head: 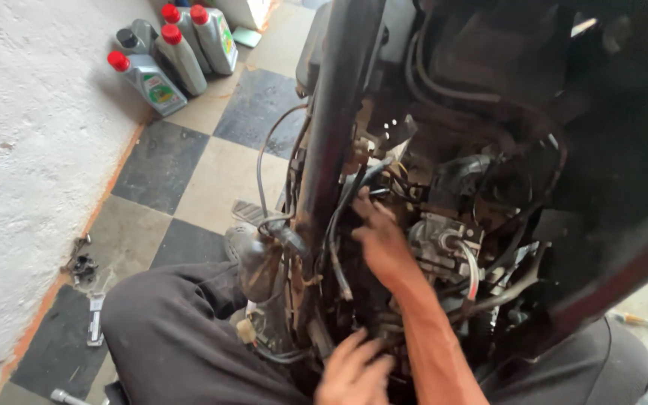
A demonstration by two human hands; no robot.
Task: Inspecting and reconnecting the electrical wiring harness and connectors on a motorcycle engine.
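Note:
I sit close against a stripped motorbike with its dark frame tube (331,127) and greasy engine exposed. My right hand (380,241) reaches up into the tangle of black cables (339,217), its fingertips among wires just left of the silver carburettor (436,247). Whether those fingers pinch anything is hidden. My left hand (350,371) is low at the frame's bottom, fingers spread, resting against dirty engine parts and holding nothing. A clear hose (472,270) curves down from the carburettor. My dark trouser knee (181,330) presses against the bike's left side.
Several grey oil bottles with red caps (170,56) stand by the white wall (24,150) at top left. Small metal parts (80,264) and a flat tool (96,319) lie on the chequered floor (211,172). A screwdriver (643,321) lies at right.

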